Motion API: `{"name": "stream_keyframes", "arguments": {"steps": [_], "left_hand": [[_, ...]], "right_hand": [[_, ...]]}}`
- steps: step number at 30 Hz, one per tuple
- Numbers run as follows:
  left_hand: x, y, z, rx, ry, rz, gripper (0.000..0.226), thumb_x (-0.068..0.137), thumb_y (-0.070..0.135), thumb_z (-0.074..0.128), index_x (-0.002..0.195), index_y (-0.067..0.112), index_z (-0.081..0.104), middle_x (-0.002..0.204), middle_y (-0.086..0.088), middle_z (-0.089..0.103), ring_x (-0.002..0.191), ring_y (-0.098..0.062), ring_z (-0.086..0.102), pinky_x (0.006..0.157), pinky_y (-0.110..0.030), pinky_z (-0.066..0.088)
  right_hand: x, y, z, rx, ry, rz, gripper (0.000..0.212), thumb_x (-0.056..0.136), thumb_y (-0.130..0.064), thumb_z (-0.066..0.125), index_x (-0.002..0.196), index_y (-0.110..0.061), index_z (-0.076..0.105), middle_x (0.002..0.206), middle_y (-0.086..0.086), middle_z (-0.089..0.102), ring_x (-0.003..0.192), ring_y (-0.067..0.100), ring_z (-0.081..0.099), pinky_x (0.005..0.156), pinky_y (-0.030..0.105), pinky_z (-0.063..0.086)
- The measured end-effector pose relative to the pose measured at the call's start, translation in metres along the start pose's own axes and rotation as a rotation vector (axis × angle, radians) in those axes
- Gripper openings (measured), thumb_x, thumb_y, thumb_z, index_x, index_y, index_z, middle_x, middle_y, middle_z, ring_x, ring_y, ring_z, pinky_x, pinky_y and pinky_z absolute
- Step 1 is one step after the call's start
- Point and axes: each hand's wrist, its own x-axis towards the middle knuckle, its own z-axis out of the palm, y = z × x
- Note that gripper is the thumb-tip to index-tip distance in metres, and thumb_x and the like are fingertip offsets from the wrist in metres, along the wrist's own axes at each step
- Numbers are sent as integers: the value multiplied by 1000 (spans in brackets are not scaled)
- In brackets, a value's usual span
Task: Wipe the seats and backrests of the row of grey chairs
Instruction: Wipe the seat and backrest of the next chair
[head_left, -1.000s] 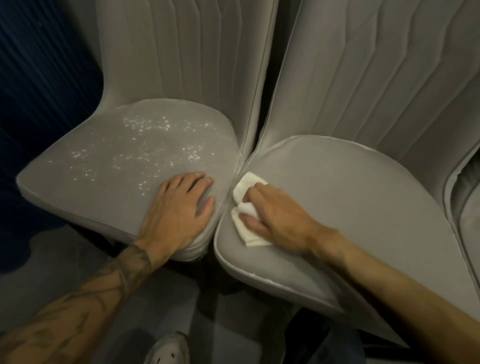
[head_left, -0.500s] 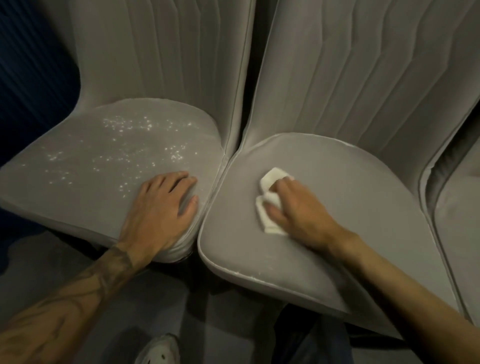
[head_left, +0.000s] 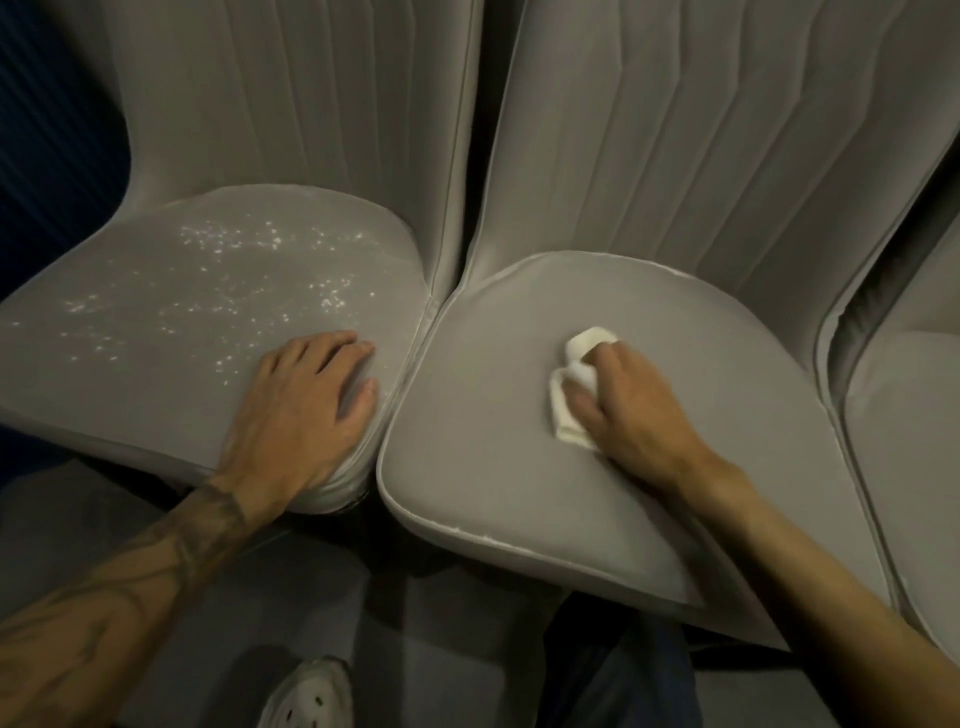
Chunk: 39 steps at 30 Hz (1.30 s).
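Pressing down on the middle seat (head_left: 493, 483), the right hand (head_left: 631, 410) curls its fingers over a folded white cloth (head_left: 582, 343), which sticks out past the fingertips toward the backrest (head_left: 675, 130) and the neighbouring chair. Well to the left of that grip, the left hand (head_left: 306, 410) lies flat, fingers loosely spread, on the near corner of the left seat (head_left: 130, 374), whose surface beyond those fingers is dotted with white specks (head_left: 234, 244).

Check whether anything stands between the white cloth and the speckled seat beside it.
Only the left hand, flat on the near right corner of the speckled seat. The right hand holds the white cloth on the middle seat; nothing else intervenes.
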Motion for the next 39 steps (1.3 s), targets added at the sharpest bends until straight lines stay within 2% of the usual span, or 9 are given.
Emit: {"name": "stream_keyframes", "arguments": {"steps": [3,9,14,19,22,27,30,34,39], "left_hand": [[-1,2,-1,1,12,-3,51,101,45,41,141,20,59,144,-3,59,125,-27,52,106,-46,40],[-1,1,-1,-6,21,12,51,102,45,41,141,18,60,143,-4,59,125,-27,53,106,-46,40],[0,1,3,-1,30,20,51,103,46,40,141,19,59,144,-4,59,125,-27,53,106,-47,40],[0,-2,6,0,55,40,49,102,45,41,140,20,58,143,-3,58,124,-28,53,104,-47,40],[0,-5,8,11,65,47,49,103,47,40,141,21,57,144,-3,57,125,-27,52,104,-46,40],[0,-6,11,11,72,47,48,103,48,41,141,23,56,144,-2,56,125,-26,50,104,-46,40],[1,-4,10,19,69,35,48,102,47,42,140,22,56,143,-2,56,123,-27,51,101,-47,39],[1,-2,6,12,59,39,48,102,46,43,141,21,56,144,-4,57,123,-29,51,101,-47,39],[0,-2,6,12,57,28,49,102,47,41,141,20,56,143,-4,56,123,-29,51,102,-47,39]], "right_hand": [[-5,-10,9,-55,54,119,28,102,-31,54,102,-3,56,102,21,56,95,41,53,86,49,40],[-62,-68,18,67,-118,-315,23,103,-43,46,105,-20,52,98,1,50,87,25,48,77,39,37],[-58,-33,4,6,48,55,22,101,-33,58,97,-12,57,96,10,54,90,36,52,80,47,42],[-81,-70,19,-46,-77,-253,29,105,-41,43,106,-20,62,102,2,56,91,29,52,76,45,42],[-91,-44,-5,-3,-64,-347,18,102,-42,49,111,-27,55,108,-3,55,92,26,54,75,43,42],[-121,-6,-26,-16,-85,-325,24,101,-49,48,109,-26,50,110,-7,49,92,22,53,77,38,39],[-107,-30,-13,-70,-99,-363,28,105,-43,46,105,-20,61,100,1,57,88,28,56,73,42,43],[-79,-59,-7,-79,-259,-392,33,106,-46,43,110,-19,62,106,3,57,96,26,52,83,38,40],[-103,-18,-32,-14,-306,-304,32,104,-49,45,109,-21,60,107,-3,53,96,23,53,83,36,42]]}}
